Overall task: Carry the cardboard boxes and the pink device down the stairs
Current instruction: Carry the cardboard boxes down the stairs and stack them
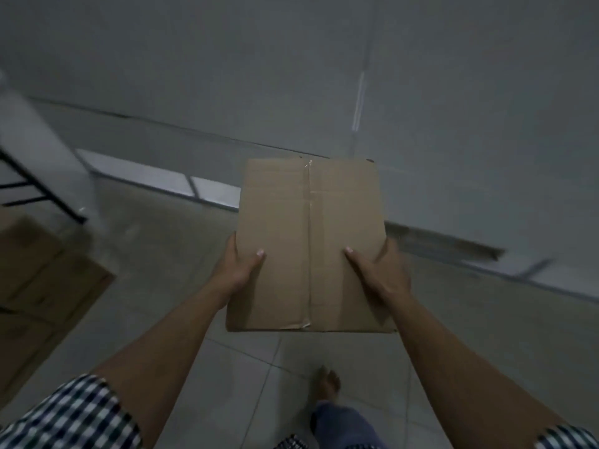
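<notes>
A brown cardboard box (291,228), taped along its middle seam, is held out in front of me at waist height. My left hand (240,267) grips its left edge with the thumb on top. On the right edge sits my right hand (379,270), thumb also pressed on the top face. The fingers of both hands are hidden under the box. More cardboard boxes (39,286) are stacked on the floor at the far left. No pink device is visible.
I stand on a pale tiled floor (194,319) close to a grey wall (421,92) ahead. A black metal frame (35,186) stands at the upper left beside a white column. My bare foot (327,384) is on the tiles below the box.
</notes>
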`<action>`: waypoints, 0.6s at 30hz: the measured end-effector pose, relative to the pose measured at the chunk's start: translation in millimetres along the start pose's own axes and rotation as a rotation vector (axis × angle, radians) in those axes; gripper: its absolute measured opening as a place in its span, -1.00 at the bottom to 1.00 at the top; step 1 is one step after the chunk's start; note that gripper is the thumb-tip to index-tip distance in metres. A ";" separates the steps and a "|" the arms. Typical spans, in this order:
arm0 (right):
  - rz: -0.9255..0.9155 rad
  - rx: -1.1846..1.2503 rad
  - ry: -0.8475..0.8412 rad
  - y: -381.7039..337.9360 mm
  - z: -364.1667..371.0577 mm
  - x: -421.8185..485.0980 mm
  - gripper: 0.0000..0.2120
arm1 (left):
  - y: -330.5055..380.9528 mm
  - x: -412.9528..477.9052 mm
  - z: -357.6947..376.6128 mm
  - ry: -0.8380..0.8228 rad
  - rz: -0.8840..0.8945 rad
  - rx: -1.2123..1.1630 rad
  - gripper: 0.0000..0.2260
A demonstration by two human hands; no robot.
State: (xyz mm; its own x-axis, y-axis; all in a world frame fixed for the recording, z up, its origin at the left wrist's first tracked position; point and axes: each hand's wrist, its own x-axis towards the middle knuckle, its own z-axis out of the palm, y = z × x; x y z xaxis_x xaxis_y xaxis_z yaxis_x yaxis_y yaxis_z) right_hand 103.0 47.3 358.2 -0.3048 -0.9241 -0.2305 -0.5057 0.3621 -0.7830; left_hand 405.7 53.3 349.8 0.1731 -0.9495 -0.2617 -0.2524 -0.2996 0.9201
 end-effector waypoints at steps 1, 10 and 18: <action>-0.032 -0.011 -0.047 -18.7 19.2 8.8 -0.10 | -2.5 2.6 -21.3 0.057 -0.016 -0.013 -0.25; -0.323 -0.107 -0.443 -178.8 186.0 67.3 -0.10 | -15.5 21.7 -175.6 0.517 -0.138 -0.104 -0.29; -0.584 -0.143 -0.775 -313.3 308.6 61.8 -0.06 | -11.9 13.9 -278.4 0.863 -0.188 -0.282 -0.39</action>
State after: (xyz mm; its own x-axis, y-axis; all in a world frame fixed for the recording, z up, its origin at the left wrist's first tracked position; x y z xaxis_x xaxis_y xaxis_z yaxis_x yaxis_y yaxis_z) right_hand 491.6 -160.9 411.0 0.6130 -0.7683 -0.1842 -0.5169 -0.2136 -0.8290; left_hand 676.2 69.7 416.4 0.8650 -0.4554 -0.2104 0.0730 -0.3007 0.9509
